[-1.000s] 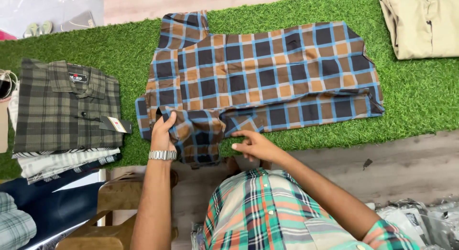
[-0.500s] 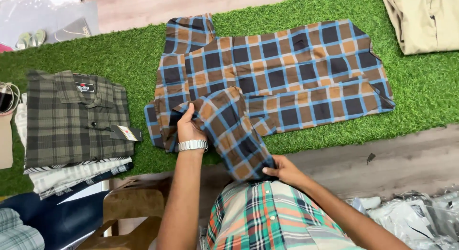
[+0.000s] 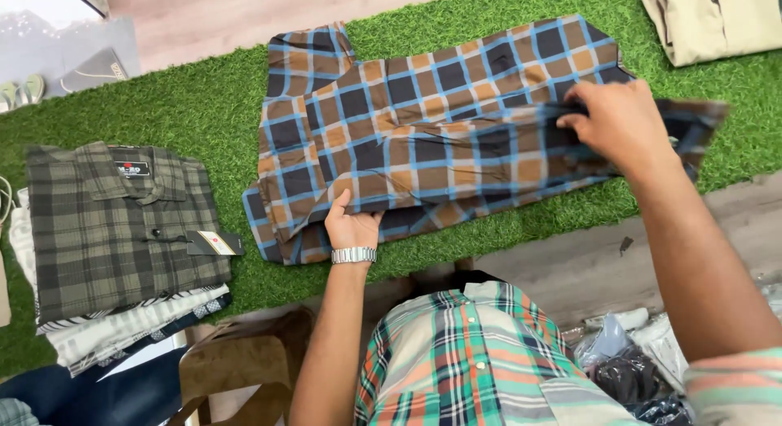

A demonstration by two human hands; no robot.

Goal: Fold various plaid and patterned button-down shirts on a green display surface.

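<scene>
Centre of the frame, a brown-and-blue checked shirt (image 3: 423, 141) lies spread on the green turf (image 3: 204, 108). The left hand (image 3: 352, 224) lies open, pressed flat on the shirt's lower edge, a metal watch (image 3: 353, 255) on that wrist. Over at the right, the right hand (image 3: 623, 125) is closed, gripping a folded-over flap of the shirt. Far left, a stack of folded shirts (image 3: 122, 230); upper right, a beige garment (image 3: 717, 19)
</scene>
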